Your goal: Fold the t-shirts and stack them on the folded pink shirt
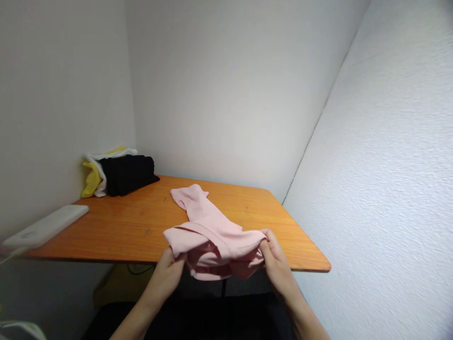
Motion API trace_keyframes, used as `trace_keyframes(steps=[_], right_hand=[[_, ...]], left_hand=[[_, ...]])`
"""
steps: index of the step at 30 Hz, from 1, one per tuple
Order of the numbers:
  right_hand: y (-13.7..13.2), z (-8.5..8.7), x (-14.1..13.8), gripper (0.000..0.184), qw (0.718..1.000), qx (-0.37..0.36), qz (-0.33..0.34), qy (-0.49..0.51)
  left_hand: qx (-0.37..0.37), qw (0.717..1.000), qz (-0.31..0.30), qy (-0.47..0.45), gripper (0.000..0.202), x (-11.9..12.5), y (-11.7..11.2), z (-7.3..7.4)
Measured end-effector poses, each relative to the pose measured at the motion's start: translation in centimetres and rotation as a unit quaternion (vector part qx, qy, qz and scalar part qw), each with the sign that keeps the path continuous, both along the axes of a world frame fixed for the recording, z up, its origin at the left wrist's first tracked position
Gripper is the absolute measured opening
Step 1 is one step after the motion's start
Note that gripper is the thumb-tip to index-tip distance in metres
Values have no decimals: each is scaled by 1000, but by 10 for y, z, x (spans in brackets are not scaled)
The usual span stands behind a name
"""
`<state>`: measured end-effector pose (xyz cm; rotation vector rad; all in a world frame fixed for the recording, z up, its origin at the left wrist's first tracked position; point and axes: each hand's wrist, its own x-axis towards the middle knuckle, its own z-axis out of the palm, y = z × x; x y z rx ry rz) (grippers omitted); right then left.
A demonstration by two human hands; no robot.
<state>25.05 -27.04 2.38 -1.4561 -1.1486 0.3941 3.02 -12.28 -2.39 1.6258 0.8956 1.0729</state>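
Observation:
A pink garment (pixel 212 219) lies partly on the wooden table, its far part stretching back and to the left. Its near part is gathered and hangs just over the front edge, with folds opening toward me. My left hand (pixel 170 269) grips the left side of this bunched cloth, thumb on top. On the other side, my right hand (pixel 274 255) pinches the right edge of the cloth between thumb and fingers. Some fingertips of both hands are hidden by the fabric. What kind of garment it is, I cannot tell.
The orange-brown table (pixel 141 231) stands against walls at the back and left. Black folded cloth (pixel 127 174) rests in the back left corner beside yellow cloth (pixel 92 180) and white cloth. A white power bank (pixel 47 226) with a cable lies at the left edge.

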Motion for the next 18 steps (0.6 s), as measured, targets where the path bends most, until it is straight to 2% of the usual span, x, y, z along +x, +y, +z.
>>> trace_keyframes(steps=[2,5,8,10,13,16,18], right_hand=[[-8,2,18,16,998,-17,-2,-58],[-25,9,43,20,984,-45,-31,-168],[-47,24,64,21,959,-41,-97,-263],[-62,39,73,22,941,-41,-136,-308],[-85,64,76,24,914,-31,-183,-362],[-110,83,70,22,866,-22,-249,-434],[-128,89,66,22,843,-48,-297,-445]], left_hand=[[30,999,7,13,38,-12,18,4],[113,993,22,40,37,-33,42,12],[186,976,47,99,42,-53,57,19],[242,954,78,161,43,-64,61,27],[319,900,135,263,43,-73,52,50],[363,833,220,355,40,-79,24,82],[376,786,289,396,37,-84,2,102]])
